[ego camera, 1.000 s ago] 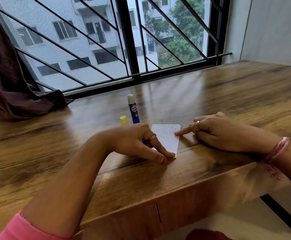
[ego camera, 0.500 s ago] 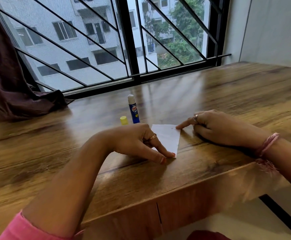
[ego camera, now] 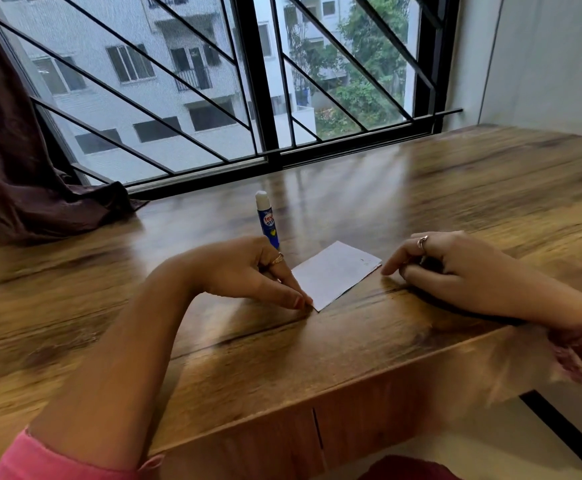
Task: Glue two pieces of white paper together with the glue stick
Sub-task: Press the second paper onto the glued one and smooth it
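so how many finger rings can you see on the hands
2: one ring on the left hand beside the white paper, one ring on the right hand. Others may be hidden.

Left hand (ego camera: 248, 271) fingers pressed down; right hand (ego camera: 456, 268) loosely curled.

the left hand (ego camera: 248, 271) covers the paper's (ego camera: 334, 271) left edge and the base of the glue stick (ego camera: 266, 220), so can't tell if it's one sheet or two stacked. the right hand (ego camera: 456, 268) is motion-blurred, and its wrist runs off the right edge of the frame. the curtain (ego camera: 12, 161) at upper left is cropped too. label text on the stick is only partly readable.
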Demonstrator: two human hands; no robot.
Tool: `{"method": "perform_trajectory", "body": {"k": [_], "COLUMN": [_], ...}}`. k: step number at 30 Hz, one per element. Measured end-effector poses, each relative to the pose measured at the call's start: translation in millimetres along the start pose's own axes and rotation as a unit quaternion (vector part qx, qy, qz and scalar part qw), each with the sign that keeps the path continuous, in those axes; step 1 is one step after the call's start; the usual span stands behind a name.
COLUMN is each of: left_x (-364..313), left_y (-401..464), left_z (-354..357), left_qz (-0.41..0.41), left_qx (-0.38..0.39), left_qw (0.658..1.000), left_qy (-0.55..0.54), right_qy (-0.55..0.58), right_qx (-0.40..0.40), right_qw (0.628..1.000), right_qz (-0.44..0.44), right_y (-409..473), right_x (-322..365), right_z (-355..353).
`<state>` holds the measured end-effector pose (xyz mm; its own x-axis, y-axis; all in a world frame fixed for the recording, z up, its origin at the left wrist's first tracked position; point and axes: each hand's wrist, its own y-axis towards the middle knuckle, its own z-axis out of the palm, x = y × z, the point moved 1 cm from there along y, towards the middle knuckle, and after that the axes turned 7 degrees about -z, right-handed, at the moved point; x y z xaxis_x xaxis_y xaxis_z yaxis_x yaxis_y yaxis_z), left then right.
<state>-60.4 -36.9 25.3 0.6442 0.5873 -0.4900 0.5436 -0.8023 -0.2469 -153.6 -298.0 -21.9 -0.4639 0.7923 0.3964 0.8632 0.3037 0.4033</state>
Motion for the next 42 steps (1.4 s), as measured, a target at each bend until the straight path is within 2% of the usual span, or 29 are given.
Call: {"method": "perform_trajectory", "body": {"k": [5,9,12,17,20,26,36,42], "left_x": [5,5,7,9,10,7,-3,-6], "left_y": [4,11,14,16,16,19,22,26], "left_z": [1,7,7,9,8,10,18,24], "left_qz": [-0.017,-0.016,-0.013,-0.029,-0.037,-0.035,-0.042,-0.084], "left_qx": [-0.081,-0.125,-0.132,-0.123,-0.14,-0.157,-0.169,-0.173], "left_qw": [0.997,0.992,0.991,0.991,0.987,0.983,0.981,0.972], "left_qy": [0.006,0.027,0.026,0.042,0.066,0.086,0.088,0.136], "right_qy": [0.029,-0.03,-0.051,-0.064,-0.033,0.02,0.032,0.074], "right_qx": [-0.005,0.053,0.076,0.057,0.049,0.099,0.112,0.103], "right_qw": [1.0,0.998,0.996,0.996,0.998,0.992,0.991,0.991], "right_qz": [0.003,-0.016,-0.013,-0.021,-0.037,-0.072,-0.064,-0.045], "right_y": [1,9,14,9,2,-5,-3,-5], "right_x": [-13,-16,-15,-6,2,23,26,27], "right_z": [-10,-11,-5,-3,-4,3,7,7]}}
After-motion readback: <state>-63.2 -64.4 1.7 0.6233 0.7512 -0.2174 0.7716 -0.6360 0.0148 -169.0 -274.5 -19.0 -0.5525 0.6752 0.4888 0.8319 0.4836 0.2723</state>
